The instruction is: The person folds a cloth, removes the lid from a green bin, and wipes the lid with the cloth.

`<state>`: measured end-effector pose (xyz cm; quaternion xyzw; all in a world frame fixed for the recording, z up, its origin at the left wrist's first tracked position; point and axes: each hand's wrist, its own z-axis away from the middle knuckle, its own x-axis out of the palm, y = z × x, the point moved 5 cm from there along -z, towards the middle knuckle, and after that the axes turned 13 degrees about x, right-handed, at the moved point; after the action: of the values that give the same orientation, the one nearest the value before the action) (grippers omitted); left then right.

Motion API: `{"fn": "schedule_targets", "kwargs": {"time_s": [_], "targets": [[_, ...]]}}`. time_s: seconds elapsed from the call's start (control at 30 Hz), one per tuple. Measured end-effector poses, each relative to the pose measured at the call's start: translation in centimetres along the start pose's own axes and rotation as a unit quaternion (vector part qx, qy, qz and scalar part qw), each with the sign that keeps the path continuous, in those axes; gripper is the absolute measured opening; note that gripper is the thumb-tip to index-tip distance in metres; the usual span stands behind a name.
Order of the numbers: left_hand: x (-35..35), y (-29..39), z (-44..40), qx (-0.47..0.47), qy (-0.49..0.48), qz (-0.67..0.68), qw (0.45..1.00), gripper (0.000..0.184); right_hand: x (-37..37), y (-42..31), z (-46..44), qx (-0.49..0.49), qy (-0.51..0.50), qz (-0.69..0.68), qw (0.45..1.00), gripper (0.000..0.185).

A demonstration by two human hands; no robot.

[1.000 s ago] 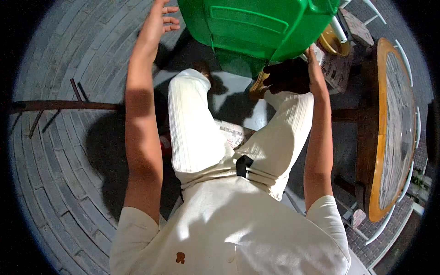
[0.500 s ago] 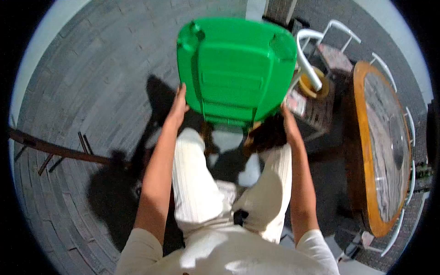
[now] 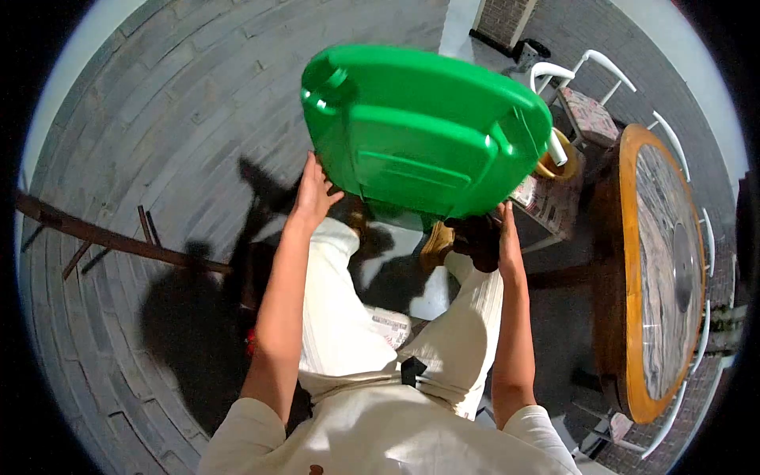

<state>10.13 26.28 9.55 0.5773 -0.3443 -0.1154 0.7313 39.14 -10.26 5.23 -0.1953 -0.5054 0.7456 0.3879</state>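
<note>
A large, glossy green plastic piece (image 3: 419, 134) with rounded corners, moulded ridges and recessed corners is held up in front of my knees, tilted. It looks like a storage box or its lid; I cannot tell which. My left hand (image 3: 315, 194) grips its lower left edge, thumb and fingers partly spread against it. At the lower right side, my right hand (image 3: 508, 237) holds the edge, most of its fingers hidden behind the plastic. Beneath it, between my legs, part of a brown shoe (image 3: 435, 244) shows.
To the right stands an oval wood-rimmed table (image 3: 631, 277) with a marbled top, white-framed chairs (image 3: 587, 115) around it. A yellow bowl (image 3: 560, 162) rests on a nearby chair seat. On the left, a long dark wooden bench (image 3: 119, 241) lies over grey brick-patterned flooring (image 3: 174, 119).
The green piece has swung and tilted, its right side moving outward to the right and down. Both hands have stayed at its edges, and the left hand's fingers have spread more.
</note>
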Motion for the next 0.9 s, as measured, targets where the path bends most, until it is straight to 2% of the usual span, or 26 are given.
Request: {"fn": "schedule_targets", "kwargs": {"time_s": [0.07, 0.13, 0.2, 0.23, 0.3, 0.4, 0.47, 0.5, 0.53, 0.57, 0.6, 0.63, 0.67, 0.73, 0.77, 0.8, 0.87, 0.9], "targets": [[0.9, 1.4, 4.4, -0.009, 0.041, 0.013, 0.999, 0.094, 1.1, -0.3, 3.8, 0.019, 0.003, 0.007, 1.000, 0.089], [1.3, 1.6, 7.5, -0.039, 0.041, 0.193, 0.980, 0.102, 1.3, -0.9, 7.0, 0.039, 0.010, 0.016, 0.999, 0.091], [-6.4, -4.1, 6.1, 0.061, -0.088, 0.291, 0.951, 0.063, 1.5, -0.6, 9.1, 0.013, -0.090, 0.000, 0.996, 0.083], [-7.7, -4.1, 5.8, 0.014, -0.218, 0.361, 0.907, 0.060, 1.3, 0.4, 9.0, 0.012, -0.096, -0.032, 0.995, 0.081], [-9.7, -6.2, 8.8, -0.047, -0.312, 0.436, 0.843, 0.057, 1.4, 1.7, 10.9, 0.018, -0.067, -0.032, 0.997, 0.077], [-12.0, -8.2, 13.4, -0.118, -0.132, 0.344, 0.922, 0.055, 3.4, 1.6, 14.2, 0.065, -0.041, -0.032, 0.997, 0.072], [-10.5, -5.7, 12.3, -0.146, -0.042, 0.263, 0.953, 0.054, 2.5, 3.2, 13.3, 0.041, -0.027, -0.042, 0.998, 0.070], [-8.7, -2.9, 15.3, -0.037, -0.040, 0.118, 0.992, 0.054, 2.0, 4.0, 13.9, 0.039, -0.006, -0.023, 0.999, 0.071], [-6.6, 0.0, 18.5, 0.057, -0.011, -0.048, 0.997, 0.054, 1.4, 4.9, 15.1, 0.041, 0.016, -0.003, 0.999, 0.072], [-8.4, -1.7, 17.3, -0.082, 0.031, 0.028, 0.996, 0.055, 1.8, 4.3, 16.2, 0.083, -0.008, -0.023, 0.996, 0.067], [-9.8, -3.4, 16.7, -0.216, 0.070, 0.104, 0.968, 0.055, 1.6, 4.6, 16.1, 0.086, -0.007, -0.022, 0.996, 0.067], [-9.7, -4.2, 17.1, -0.239, 0.012, 0.186, 0.953, 0.057, 0.7, 5.0, 16.6, 0.086, 0.027, 0.074, 0.993, 0.064], [-10.5, -5.2, 17.7, -0.249, 0.022, 0.189, 0.950, 0.057, -0.2, 5.5, 17.3, 0.088, 0.057, 0.169, 0.980, 0.061], [-10.8, -4.6, 18.8, -0.230, 0.001, 0.031, 0.973, 0.058, -1.8, 4.5, 18.4, 0.136, 0.081, 0.264, 0.951, 0.050], [-10.4, -4.2, 19.6, -0.203, 0.020, -0.052, 0.978, 0.063, -3.4, 3.5, 18.4, 0.076, 0.066, 0.325, 0.940, 0.045], [-9.2, -3.8, 20.2, -0.202, 0.024, -0.050, 0.978, 0.063, -4.7, 2.4, 18.7, 0.015, 0.052, 0.382, 0.923, 0.041], [-8.6, -2.5, 20.7, -0.131, 0.022, -0.248, 0.960, 0.069, -4.1, -3.1, 20.9, -0.018, 0.077, 0.314, 0.946, 0.030], [-10.2, -4.1, 20.1, -0.088, 0.005, -0.312, 0.946, 0.075, -5.0, -5.4, 22.2, -0.028, 0.057, 0.238, 0.969, 0.033]]}}
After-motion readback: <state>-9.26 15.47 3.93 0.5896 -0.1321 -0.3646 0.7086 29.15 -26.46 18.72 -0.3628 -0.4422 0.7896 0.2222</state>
